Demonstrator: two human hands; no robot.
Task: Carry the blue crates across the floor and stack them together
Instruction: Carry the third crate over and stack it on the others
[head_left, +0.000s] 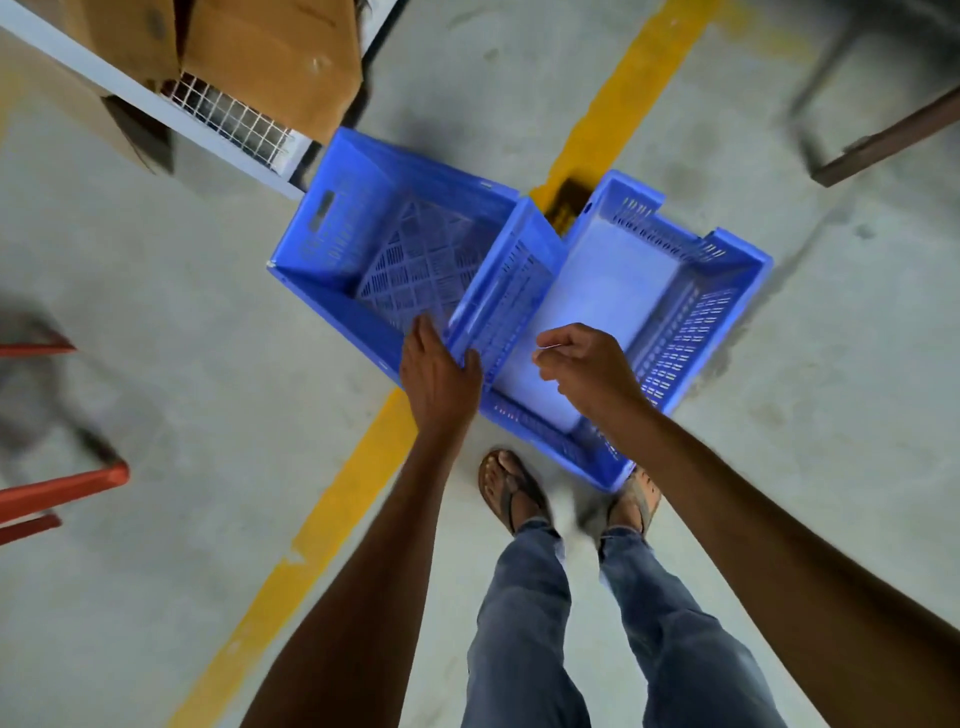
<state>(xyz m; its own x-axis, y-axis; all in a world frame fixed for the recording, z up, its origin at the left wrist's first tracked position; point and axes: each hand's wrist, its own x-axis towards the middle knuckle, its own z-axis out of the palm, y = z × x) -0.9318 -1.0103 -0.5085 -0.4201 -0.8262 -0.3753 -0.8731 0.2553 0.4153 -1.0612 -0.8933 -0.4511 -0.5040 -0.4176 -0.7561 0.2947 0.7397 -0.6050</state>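
Two blue plastic crates lie side by side on the concrete floor in front of my feet. The left crate (332, 244) has a lattice bottom and slotted walls. The right crate (727, 291) has a smooth bottom and slotted sides, and its near corner reaches my right foot. My left hand (439, 371) grips the near end of the wall between the two crates, with the thumb on the right side. My right hand (584, 366) hovers over the right crate's near end with its fingers curled, holding nothing that I can see.
A yellow painted line (322, 525) runs diagonally across the floor under the crates. A shelf frame with cardboard boxes (270, 57) and a wire grid stands at the upper left. Red metal bars (62, 488) are at the left, and a dark frame (883, 140) at the upper right.
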